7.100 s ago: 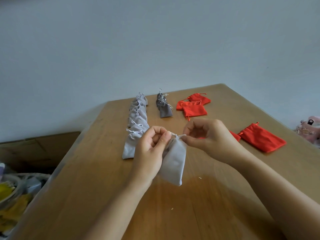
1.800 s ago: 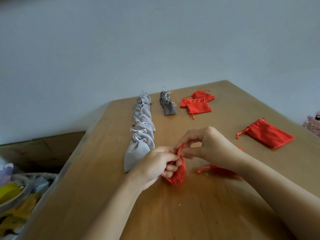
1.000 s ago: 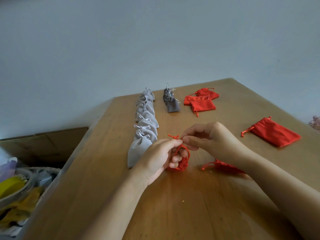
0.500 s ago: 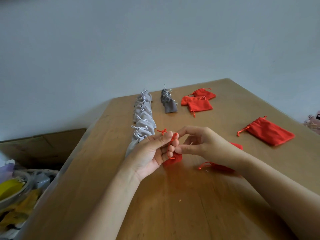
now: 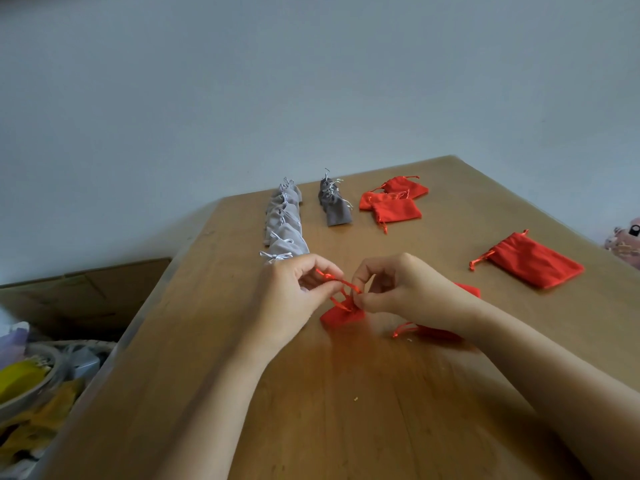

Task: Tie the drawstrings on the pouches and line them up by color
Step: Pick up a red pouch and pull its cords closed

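Your left hand (image 5: 294, 299) and right hand (image 5: 408, 292) each pinch the thin red drawstring (image 5: 337, 280) of a small red fabric pouch (image 5: 341, 317), which rests on the wooden table (image 5: 346, 410) just below your fingertips, its knot unfinished. Another red pouch (image 5: 436, 332) under your right wrist and a flat red pouch (image 5: 535, 263) near the right edge look untied. Towards the far edge, the light grey pouches (image 5: 284, 223) and dark grey pouches (image 5: 334, 207) lie tied in rows, beside a loose red cluster (image 5: 394, 202).

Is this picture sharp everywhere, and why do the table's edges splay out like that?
Head view: the wide-angle lens splays the table edges and stretches the forearms; light is soft and even, with faint shadows under the left hand and right hand; the red pouch and drawstring between them look sharp, while the clutter at lower left is soft.
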Demonstrator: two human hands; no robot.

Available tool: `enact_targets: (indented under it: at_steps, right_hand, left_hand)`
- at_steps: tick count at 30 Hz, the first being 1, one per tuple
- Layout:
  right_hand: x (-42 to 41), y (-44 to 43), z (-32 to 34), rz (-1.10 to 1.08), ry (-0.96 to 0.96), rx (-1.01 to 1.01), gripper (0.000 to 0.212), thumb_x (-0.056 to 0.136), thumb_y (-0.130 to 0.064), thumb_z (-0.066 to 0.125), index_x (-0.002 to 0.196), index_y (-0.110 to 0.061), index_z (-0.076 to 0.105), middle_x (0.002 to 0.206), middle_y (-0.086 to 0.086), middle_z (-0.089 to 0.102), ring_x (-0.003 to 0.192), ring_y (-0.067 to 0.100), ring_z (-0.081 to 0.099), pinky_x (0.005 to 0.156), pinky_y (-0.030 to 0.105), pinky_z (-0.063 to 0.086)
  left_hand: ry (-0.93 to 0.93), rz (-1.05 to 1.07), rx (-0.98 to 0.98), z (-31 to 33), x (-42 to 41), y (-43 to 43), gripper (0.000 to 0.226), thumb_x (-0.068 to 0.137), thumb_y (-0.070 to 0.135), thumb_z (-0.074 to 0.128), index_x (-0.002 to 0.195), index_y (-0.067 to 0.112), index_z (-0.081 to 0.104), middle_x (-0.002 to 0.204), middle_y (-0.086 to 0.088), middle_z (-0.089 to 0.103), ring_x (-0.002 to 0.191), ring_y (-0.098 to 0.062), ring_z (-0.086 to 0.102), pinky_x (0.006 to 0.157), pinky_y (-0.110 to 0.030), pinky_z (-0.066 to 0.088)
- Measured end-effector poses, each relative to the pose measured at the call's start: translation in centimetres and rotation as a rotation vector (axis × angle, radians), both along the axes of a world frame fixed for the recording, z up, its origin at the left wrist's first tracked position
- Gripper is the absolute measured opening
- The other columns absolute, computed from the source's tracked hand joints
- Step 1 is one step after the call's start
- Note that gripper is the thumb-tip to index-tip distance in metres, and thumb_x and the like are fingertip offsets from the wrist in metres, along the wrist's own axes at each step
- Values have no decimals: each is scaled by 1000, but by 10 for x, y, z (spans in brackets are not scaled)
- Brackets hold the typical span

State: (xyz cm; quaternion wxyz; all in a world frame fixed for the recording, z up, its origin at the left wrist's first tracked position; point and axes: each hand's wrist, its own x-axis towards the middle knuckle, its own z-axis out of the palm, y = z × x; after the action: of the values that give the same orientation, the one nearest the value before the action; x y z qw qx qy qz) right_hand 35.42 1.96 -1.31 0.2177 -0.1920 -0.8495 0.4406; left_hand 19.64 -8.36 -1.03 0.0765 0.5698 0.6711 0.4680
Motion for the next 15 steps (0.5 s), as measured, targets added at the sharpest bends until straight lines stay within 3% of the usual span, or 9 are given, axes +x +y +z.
enact_targets:
  at_steps: [2,5,10,13,15]
  right_hand:
    - [0,-1,-1,25,2,-32,4,84,-12,72,84,-12,68,58,-12,65,52,-2,52,56,14,38]
    - [-1,-3,0,15,46,-55,8,89,-18,68,86,-11,71,61,-11,65,55,-1,55,60,11,41]
    - [-5,-6,-1,-31,176,-249,36,92,-36,52,84,-10,75,72,-1,69,66,9,61,69,20,51]
    - [-7,-5,-5,-33,269,-396,31,92,-28,57,96,-2,75,83,20,70,74,14,60,74,25,49]
    - [-9,-5,-8,-30,345,-528,26,87,-26,60,96,-6,75,80,16,68,75,15,57,72,24,46]
  left_hand:
    - [173,44,131,-3,1,0,14,73,9,81,76,20,73,67,11,69,65,-6,65,66,-14,50]
    - [276,75,290,-5,-1,2,13,72,5,80,76,15,73,69,13,67,66,-5,63,64,-5,44]
    - [357,40,413,-9,3,4,12,70,5,82,74,9,71,74,6,69,71,-5,62,66,-16,49]
    - [363,-37,451,-12,7,7,8,72,6,80,73,6,71,76,2,70,72,-9,65,66,-27,53]
    - [329,-63,466,-13,10,9,8,72,8,80,75,6,73,80,1,71,76,-11,68,70,-28,55]
